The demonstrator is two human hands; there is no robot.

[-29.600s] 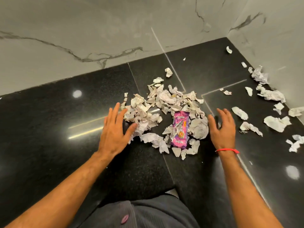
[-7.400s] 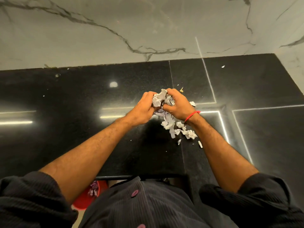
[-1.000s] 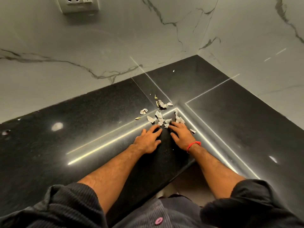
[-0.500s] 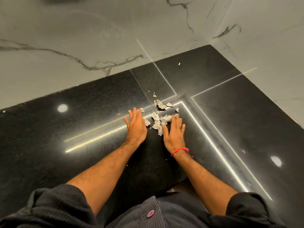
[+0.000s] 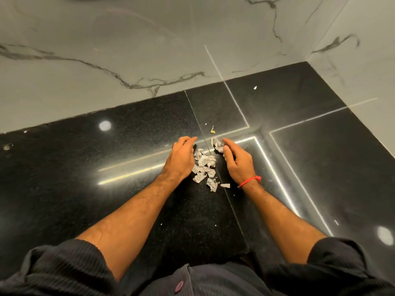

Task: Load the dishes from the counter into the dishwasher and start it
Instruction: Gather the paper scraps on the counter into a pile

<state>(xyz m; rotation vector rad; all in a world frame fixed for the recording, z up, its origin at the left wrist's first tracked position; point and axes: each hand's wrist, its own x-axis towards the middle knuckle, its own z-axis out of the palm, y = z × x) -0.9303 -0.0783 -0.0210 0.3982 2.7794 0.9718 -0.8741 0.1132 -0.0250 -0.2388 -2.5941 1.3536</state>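
No dishes or dishwasher show in the head view. A small heap of torn, crumpled grey paper scraps (image 5: 204, 166) lies on the black granite counter (image 5: 106, 199). My left hand (image 5: 181, 158) stands on its edge just left of the heap, fingers lightly bent, cupping toward it. My right hand (image 5: 237, 161), with a red thread at the wrist, stands on its edge just right of the heap, fingertips touching the far scraps. Neither hand grips anything.
White marble walls meet at a corner at the back right (image 5: 307, 60). A yellowish crumb (image 5: 212, 131) and a white fleck (image 5: 255, 88) lie farther back on the counter. The counter's front edge is by my dark shirt.
Both hands have turned from lying flat to standing on edge and have drawn the scraps together into a tighter heap between them, nearer to me.
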